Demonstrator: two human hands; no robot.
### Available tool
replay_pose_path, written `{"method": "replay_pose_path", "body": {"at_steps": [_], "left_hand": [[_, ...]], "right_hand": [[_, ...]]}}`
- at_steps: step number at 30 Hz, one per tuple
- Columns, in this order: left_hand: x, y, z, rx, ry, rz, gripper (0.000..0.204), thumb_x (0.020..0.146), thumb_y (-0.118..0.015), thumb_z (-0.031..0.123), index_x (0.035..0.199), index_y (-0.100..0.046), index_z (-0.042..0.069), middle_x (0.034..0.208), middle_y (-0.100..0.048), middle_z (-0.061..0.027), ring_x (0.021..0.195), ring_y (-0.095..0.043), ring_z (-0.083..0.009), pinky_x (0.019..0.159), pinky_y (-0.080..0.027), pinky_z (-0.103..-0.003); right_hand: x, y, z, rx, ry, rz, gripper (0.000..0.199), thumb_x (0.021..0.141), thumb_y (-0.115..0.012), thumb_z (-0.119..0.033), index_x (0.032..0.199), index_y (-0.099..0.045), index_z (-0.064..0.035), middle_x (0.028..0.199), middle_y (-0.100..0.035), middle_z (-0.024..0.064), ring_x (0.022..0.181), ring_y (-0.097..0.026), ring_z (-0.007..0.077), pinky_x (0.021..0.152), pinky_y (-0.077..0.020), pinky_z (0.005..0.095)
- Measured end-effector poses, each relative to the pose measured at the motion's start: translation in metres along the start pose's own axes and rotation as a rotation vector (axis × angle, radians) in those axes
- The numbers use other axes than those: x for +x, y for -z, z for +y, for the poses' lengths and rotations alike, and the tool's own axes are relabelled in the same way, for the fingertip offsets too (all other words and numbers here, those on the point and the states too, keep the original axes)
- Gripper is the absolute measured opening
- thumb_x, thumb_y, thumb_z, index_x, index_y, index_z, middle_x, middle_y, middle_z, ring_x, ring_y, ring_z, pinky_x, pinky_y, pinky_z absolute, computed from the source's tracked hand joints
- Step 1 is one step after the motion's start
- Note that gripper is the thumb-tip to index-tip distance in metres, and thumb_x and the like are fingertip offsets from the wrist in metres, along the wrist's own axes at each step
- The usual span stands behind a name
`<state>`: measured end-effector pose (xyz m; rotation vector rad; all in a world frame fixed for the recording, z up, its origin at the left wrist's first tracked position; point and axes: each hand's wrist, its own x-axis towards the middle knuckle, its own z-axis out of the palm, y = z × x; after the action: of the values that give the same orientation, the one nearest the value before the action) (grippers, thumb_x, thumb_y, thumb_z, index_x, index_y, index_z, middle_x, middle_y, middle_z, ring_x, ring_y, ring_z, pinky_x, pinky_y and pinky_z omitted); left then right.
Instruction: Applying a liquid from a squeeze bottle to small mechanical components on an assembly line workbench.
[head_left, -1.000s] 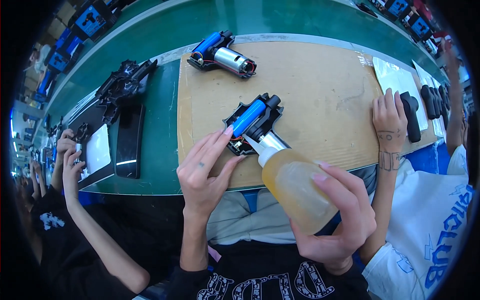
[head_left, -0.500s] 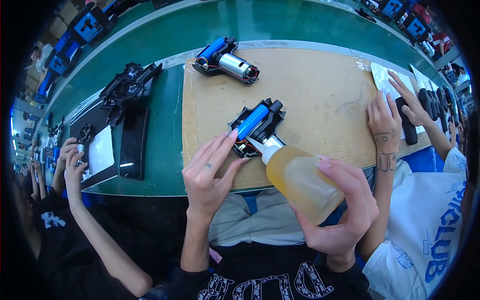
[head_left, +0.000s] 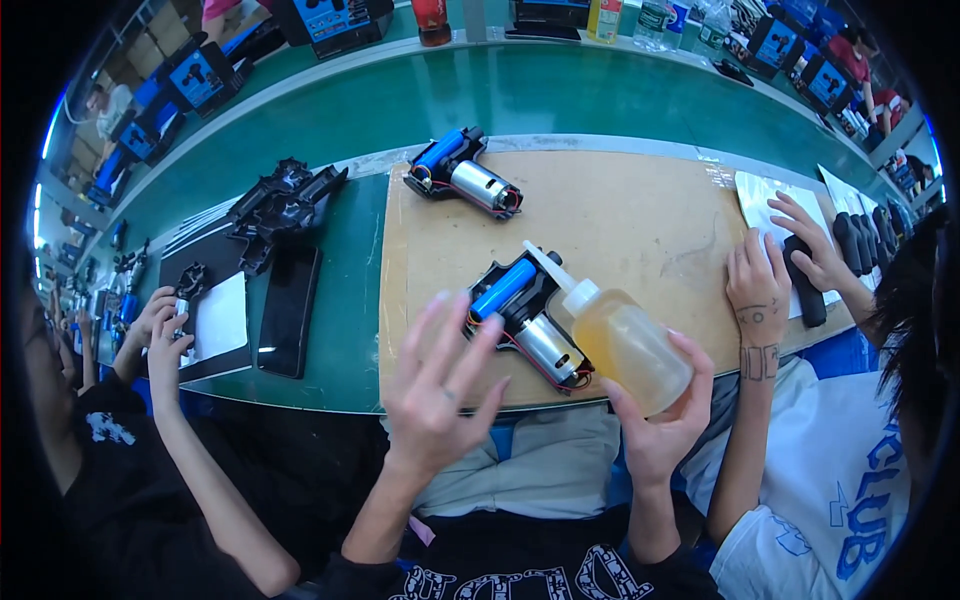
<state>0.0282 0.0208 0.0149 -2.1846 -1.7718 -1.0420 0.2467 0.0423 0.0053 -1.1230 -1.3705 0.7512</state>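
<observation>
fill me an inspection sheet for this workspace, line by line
surface: brown cardboard sheet on a green table
things: squeeze bottle of amber liquid; near unit and far unit, each an open black shell with blue cylinder and silver motor
clutter: black shells and dark flat slab at left
hands: left hand spread by near unit, blurred, contact unclear; right hand gripping squeeze bottle
cables: red wires at near unit's motor end
surroundings: co-workers' hands both sides; red bottle beyond
</observation>
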Motion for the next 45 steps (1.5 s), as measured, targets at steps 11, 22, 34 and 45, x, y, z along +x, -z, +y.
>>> {"method": "replay_pose_path", "body": {"at_steps": [11, 22, 34, 45], "left_hand": [[0.072, -0.033, 0.037, 0.164, -0.447, -0.572, 0.032, 0.082, -0.063, 0.009, 0.113, -0.063, 0.000, 0.104, -0.063, -0.0081, 0.102, -0.067, -0.0210, 0.067, -0.057, -0.031], [0.164, -0.135, 0.026, -0.183, -0.505, 0.021, 0.055, 0.077, -0.060, -0.010, 0.131, -0.061, 0.000, 0.137, -0.060, -0.0184, 0.136, -0.053, -0.0321, 0.099, -0.055, -0.039], [0.134, -0.061, -0.100, 0.087, -0.265, -0.208, 0.041, 0.072, -0.063, -0.010, 0.112, -0.069, 0.000, 0.114, -0.070, -0.0178, 0.112, -0.067, -0.0323, 0.092, -0.054, -0.039], [0.019, 0.007, 0.005, -0.065, -0.265, -0.203, 0.051, 0.076, -0.062, -0.009, 0.124, -0.070, 0.005, 0.127, -0.070, -0.0120, 0.125, -0.064, -0.0282, 0.082, -0.059, -0.035]], "right_hand": [[-0.024, 0.017, 0.012, 0.188, 0.061, 0.317, 0.081, 0.077, -0.082, -0.021, 0.142, -0.038, 0.0001, 0.129, -0.054, 0.0137, 0.123, -0.055, 0.0255, 0.106, -0.0437, 0.0373], [-0.036, 0.028, 0.020, 0.139, 0.128, 0.493, 0.083, 0.077, -0.081, -0.031, 0.138, -0.034, -0.0006, 0.136, -0.047, 0.0240, 0.125, -0.052, 0.0357, 0.108, -0.0439, 0.0470], [-0.022, -0.012, 0.000, 0.378, -0.087, 0.406, 0.066, 0.082, -0.069, 0.004, 0.141, -0.041, -0.0010, 0.133, -0.053, 0.0129, 0.123, -0.054, 0.0240, 0.111, -0.0394, 0.0371], [-0.027, -0.022, 0.000, 0.344, -0.118, 0.347, 0.072, 0.076, -0.075, 0.002, 0.140, -0.043, -0.0021, 0.129, -0.056, 0.0130, 0.121, -0.055, 0.0235, 0.108, -0.0414, 0.0352]]}}
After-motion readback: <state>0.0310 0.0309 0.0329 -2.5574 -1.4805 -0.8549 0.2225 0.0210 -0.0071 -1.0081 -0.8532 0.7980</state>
